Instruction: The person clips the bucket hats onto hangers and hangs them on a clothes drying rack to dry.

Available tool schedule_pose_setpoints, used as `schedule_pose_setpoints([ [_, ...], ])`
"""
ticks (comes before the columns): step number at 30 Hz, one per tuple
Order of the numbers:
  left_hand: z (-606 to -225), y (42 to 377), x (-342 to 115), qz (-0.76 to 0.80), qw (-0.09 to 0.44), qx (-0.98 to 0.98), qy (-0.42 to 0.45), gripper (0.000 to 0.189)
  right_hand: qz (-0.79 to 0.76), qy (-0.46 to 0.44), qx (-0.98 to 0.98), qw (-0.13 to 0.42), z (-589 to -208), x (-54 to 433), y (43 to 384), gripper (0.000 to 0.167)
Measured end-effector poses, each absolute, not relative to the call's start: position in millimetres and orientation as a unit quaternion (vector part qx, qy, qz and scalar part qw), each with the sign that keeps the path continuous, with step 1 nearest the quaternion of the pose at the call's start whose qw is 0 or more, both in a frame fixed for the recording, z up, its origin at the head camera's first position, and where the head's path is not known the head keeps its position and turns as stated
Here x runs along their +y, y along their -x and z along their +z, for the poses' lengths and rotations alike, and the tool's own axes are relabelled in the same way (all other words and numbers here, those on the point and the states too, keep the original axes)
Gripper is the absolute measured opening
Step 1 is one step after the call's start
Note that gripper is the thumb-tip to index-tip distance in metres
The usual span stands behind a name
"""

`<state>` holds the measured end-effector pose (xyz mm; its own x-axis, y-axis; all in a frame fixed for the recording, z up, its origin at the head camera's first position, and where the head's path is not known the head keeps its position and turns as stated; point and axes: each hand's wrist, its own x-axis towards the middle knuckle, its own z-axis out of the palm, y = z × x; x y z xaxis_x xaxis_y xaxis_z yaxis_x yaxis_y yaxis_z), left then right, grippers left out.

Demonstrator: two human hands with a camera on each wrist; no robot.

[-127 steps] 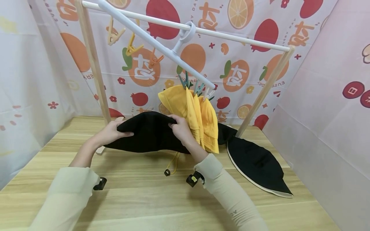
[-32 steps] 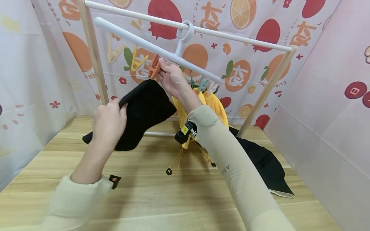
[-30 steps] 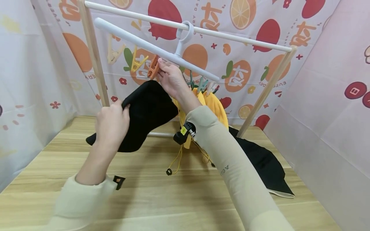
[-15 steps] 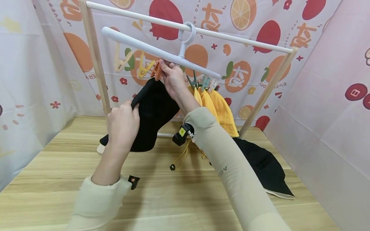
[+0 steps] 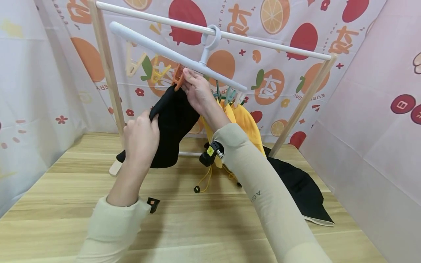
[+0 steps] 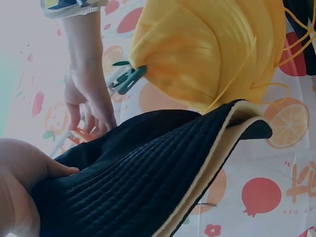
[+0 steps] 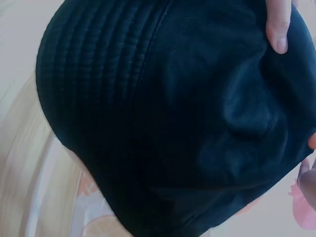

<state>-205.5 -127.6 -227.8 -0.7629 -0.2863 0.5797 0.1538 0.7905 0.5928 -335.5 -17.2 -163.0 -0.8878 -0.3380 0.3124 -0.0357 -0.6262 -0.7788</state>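
My left hand [image 5: 141, 137] grips a black bucket hat [image 5: 172, 135] by its edge, thumb pressed on the cloth in the left wrist view. The hat's stitched brim [image 6: 143, 192] shows a cream underside there. Up at the white hanger [image 5: 154, 44], my right hand [image 5: 198, 91] pinches an orange clothespin [image 5: 178, 77]. The hat's upper corner meets this clothespin's lower end. To the left, a yellow clothespin [image 5: 160, 74] and a cream clothespin [image 5: 134, 65] dangle with nothing in them. A yellow hat [image 5: 251, 126] hangs from the hanger's right part, partly behind my right arm.
The hanger tilts down to the right on a wooden rack's white rail [image 5: 273, 45]. Teal [image 5: 230, 95] and white clothespins [image 5: 239, 98] hold the yellow hat. Another black hat [image 5: 299, 186] lies on the wooden table [image 5: 197, 226] at right. Yellow cords [image 5: 207, 180] dangle near the table.
Earlier both hands held the black hat low. Since then my right hand has gone up to the orange clothespin, and my left hand has brought the hat up and rightward to it.
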Motion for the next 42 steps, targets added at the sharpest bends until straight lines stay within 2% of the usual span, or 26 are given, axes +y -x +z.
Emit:
schedule_pose_setpoints([
  [2, -229.2, 205.7, -127.1, -0.318, 0.343, -0.883, -0.04, 0.033, -0.875, 0.223, 0.417, 0.106, -164.3, -14.7, 335.0, 0.036],
  [6, -234.8, 207.8, -125.4, -0.299, 0.341, -0.89, -0.041, 0.031, -0.87, 0.235, 0.416, 0.12, -167.5, -10.1, 334.9, 0.04],
  [17, -259.6, 220.3, -125.1, -0.266, 0.313, -0.911, -0.021, 0.033, -0.852, 0.225, 0.465, 0.086, -176.0, 4.1, 330.9, 0.036],
  [24, -267.4, 228.3, -124.1, -0.282, 0.292, -0.914, -0.009, 0.035, -0.937, 0.119, 0.309, 0.109, -167.7, 18.4, 345.5, 0.031],
  [27, -271.3, 230.9, -118.2, -0.287, 0.292, -0.912, 0.005, 0.036, -0.951, 0.071, 0.287, 0.091, -166.1, 23.6, 352.5, 0.021],
  [32, -276.3, 236.1, -106.8, -0.269, 0.297, -0.916, 0.024, 0.038, -0.952, 0.04, 0.3, 0.045, -166.3, 32.4, 357.4, 0.007],
  [37, -277.7, 244.1, -94.8, -0.262, 0.304, -0.915, 0.044, 0.037, -0.958, 0.028, 0.286, 0.001, -164.9, 43.7, 358.9, 0.008],
  [42, -282.1, 249.4, -83.5, -0.272, 0.296, -0.914, 0.052, 0.04, -0.959, 0.026, 0.281, -0.019, -166.6, 53.6, 359.5, 0.017],
])
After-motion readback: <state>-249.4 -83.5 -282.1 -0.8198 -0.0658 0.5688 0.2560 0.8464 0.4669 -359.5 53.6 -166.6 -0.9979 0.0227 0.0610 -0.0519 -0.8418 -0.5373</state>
